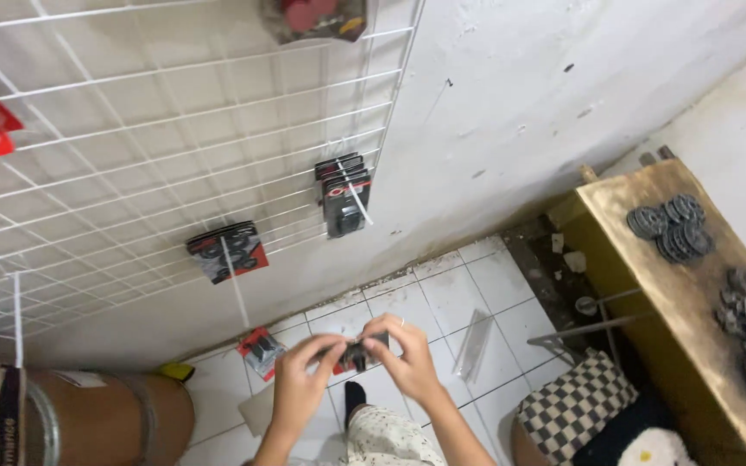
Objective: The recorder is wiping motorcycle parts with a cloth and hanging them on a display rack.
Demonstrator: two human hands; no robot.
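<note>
Both hands pinch a small dark packet low in front of the wire grid.

The packet (pixel 357 354) lies between the hands, long axis running left to right, over the tiled floor (pixel 451 293). The left hand (pixel 300 380) grasps its left end, the right hand (pixel 407 358) its right end, both equally near. More packets (pixel 343 194) hang on the grid (pixel 131 173) above; another packet (pixel 261 349) lies on the floor by the wall's foot.

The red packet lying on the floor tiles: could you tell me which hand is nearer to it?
Left. The left hand is just right of the red packet; the right hand is farther right.
</note>
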